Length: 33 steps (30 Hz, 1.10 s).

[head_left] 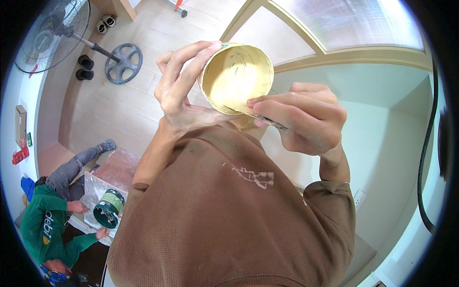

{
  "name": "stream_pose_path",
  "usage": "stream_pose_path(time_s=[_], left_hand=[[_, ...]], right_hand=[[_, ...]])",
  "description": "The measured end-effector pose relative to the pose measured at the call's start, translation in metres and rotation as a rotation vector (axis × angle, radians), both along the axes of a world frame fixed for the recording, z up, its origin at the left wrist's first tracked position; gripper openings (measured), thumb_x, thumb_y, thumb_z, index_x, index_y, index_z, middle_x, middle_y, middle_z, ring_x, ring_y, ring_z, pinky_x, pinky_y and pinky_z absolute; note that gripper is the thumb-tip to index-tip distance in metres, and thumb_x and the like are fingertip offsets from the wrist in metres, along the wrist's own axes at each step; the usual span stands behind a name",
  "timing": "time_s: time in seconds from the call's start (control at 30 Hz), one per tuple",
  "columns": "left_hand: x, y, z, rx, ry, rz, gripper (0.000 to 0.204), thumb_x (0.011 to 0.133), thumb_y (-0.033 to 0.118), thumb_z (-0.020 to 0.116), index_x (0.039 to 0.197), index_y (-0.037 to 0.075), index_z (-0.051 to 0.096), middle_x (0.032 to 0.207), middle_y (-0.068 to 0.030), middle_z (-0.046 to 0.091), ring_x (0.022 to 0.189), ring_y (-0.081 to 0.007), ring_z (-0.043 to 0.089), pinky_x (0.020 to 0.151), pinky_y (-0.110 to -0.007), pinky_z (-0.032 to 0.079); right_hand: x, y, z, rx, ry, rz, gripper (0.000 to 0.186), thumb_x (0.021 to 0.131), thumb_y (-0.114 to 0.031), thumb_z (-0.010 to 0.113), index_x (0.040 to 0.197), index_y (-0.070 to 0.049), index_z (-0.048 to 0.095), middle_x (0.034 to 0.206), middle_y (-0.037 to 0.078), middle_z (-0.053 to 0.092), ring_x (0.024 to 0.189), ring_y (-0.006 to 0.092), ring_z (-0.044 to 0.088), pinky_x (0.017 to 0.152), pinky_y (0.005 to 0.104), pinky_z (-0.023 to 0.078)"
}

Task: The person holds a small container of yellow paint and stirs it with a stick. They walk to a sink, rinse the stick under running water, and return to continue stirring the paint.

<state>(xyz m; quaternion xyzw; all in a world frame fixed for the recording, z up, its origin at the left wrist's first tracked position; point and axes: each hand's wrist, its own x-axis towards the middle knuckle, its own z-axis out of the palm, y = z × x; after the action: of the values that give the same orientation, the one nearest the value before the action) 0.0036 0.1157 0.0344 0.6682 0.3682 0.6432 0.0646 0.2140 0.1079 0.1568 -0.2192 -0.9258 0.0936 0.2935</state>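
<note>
My left hand (181, 83) is wrapped around the side of a round, pale yellow tub (237, 74), with fingers along its upper left rim and the thumb low on its outside. The tub's mouth faces me, and a few dark streaks mark its inside. At the lower right rim, my right hand (308, 117) pinches a thin, flat scraper-like tool (270, 121), smeared with yellowish and dark material. The tool's front end meets the tub's rim. Part of it is hidden by my fingers.
A standing fan (122, 62) and black shoes (84, 68) are at the far left. At lower left a person in green (52, 220) sits by a green bucket (109, 205). A glass-paned frame (330, 52) spans the upper right. A black cable (425, 158) hangs at the right.
</note>
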Motion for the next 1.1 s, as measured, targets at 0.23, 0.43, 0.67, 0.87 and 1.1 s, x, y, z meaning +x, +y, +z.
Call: stream_pose_path(time_s=[0.23,0.43,0.67,0.87,1.1], left_hand=[[-0.001,0.0,-0.001,0.001,0.023,0.012,0.086,0.053,0.043,0.097,0.122,0.0,0.072,0.116,-0.0131,0.076,0.104,-0.0233,0.072,0.089,-0.033,0.043],[-0.003,0.005,0.002,0.001,0.034,0.01,0.087,0.052,0.043,0.098,0.123,0.0,0.071,0.115,-0.013,0.076,0.104,-0.023,0.072,0.089,-0.033,0.042],[-0.002,0.005,0.003,-0.014,0.029,0.019,0.086,0.052,0.042,0.098,0.122,0.0,0.072,0.115,-0.0133,0.076,0.104,-0.0234,0.072,0.089,-0.033,0.042],[0.001,0.001,-0.003,0.007,0.028,0.014,0.086,0.052,0.043,0.098,0.122,0.0,0.072,0.114,-0.0133,0.076,0.104,-0.0239,0.072,0.088,-0.033,0.043],[0.004,0.001,-0.002,0.013,0.022,0.056,0.087,0.052,0.045,0.098,0.121,-0.001,0.072,0.112,-0.0137,0.077,0.103,-0.0235,0.072,0.088,-0.033,0.043]], right_hand=[[0.008,0.008,-0.002,0.025,0.072,-0.012,0.03,0.063,-0.004,0.079,0.092,-0.001,0.075,0.082,0.007,0.074,0.049,0.014,0.052,0.045,0.027,0.04],[0.01,0.01,0.006,-0.091,-0.074,0.007,0.014,0.075,0.001,0.081,0.088,-0.004,0.076,0.085,0.008,0.08,0.054,0.0105,0.062,0.046,0.0258,0.036],[0.008,0.012,0.006,-0.049,-0.01,-0.054,0.02,0.07,0.004,0.078,0.088,-0.003,0.074,0.077,0.005,0.073,0.052,0.0148,0.057,0.047,0.0276,0.043],[0.005,0.006,-0.004,-0.073,0.071,-0.047,0.02,0.07,0.004,0.077,0.088,-0.005,0.073,0.077,0.005,0.073,0.054,0.0161,0.061,0.048,0.0287,0.046],[0.009,0.01,-0.002,-0.016,0.069,-0.081,0.02,0.071,0.005,0.076,0.087,-0.006,0.072,0.078,0.004,0.073,0.056,0.0179,0.064,0.052,0.0297,0.051]])
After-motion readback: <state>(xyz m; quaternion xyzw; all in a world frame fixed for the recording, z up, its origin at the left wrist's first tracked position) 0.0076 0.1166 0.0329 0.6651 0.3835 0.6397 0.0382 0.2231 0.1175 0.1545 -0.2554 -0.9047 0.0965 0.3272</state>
